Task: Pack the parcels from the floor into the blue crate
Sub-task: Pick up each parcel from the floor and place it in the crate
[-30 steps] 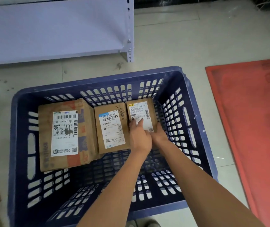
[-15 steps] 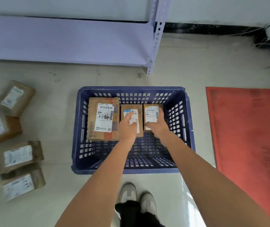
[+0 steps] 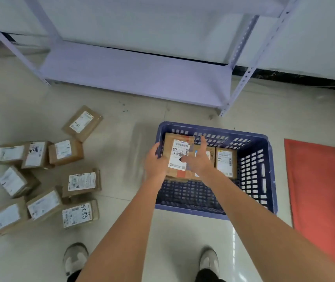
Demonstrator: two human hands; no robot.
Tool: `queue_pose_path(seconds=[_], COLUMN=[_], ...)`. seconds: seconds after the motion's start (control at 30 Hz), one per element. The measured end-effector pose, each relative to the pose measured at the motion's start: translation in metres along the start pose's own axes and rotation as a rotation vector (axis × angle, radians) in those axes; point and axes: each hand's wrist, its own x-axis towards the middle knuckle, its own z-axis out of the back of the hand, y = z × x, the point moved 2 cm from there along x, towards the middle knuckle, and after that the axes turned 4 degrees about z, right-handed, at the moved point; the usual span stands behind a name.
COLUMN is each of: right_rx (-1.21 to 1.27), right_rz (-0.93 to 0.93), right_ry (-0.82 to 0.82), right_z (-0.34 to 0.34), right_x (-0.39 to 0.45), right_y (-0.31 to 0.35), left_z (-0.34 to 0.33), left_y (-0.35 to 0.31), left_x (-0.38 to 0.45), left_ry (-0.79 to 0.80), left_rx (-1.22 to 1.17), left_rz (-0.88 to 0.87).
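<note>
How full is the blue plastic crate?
Partly full. The blue plastic crate holds three labelled cardboard parcels in one row along its far wall; the near floor grid is bare.

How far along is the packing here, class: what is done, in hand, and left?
Done: three parcels lie in a row in the blue crate. In hand: nothing; the left hand and right hand hover open above the large parcel. Left: about nine floor parcels wait left of the crate.
</note>
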Motion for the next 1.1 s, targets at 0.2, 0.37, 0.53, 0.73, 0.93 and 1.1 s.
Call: queue_pose_path(seconds=[0.2, 0.37, 0.53, 0.73, 0.93, 1.1], right_rx=[-0.06, -0.114, -0.098, -0.17, -0.244, -0.323], right_rz=[0.029, -0.001, -0.048, -0.143, -0.232, -0.286], right_ry=[0.054, 0.137, 0.14, 0.122, 0.113, 0.164], right_z=[-0.125, -0.243, -0.335, -0.397, -0.437, -0.47], right_x=[-0.012, -0.013, -0.012, -0.01, -0.009, -0.005], right_y=[0.023, 0.045, 0.058, 0.061, 0.046, 0.014], left_z=[0.139, 0.265, 0.365, 0.438, 0.481, 0.505], left_y=[0.018, 0.044, 0.063, 0.077, 0.104, 0.14], left_x=[0.027, 0.06, 0.088, 0.121, 0.15, 0.164], left_ry=[-0.097, -0.086, -0.116, -0.142, -0.127, -0.156], left_rx=[0.088, 0.11, 0.082, 0.161, 0.112, -0.014], left_rz=[-0.015, 0.088, 0.165, 0.172, 0.185, 0.274])
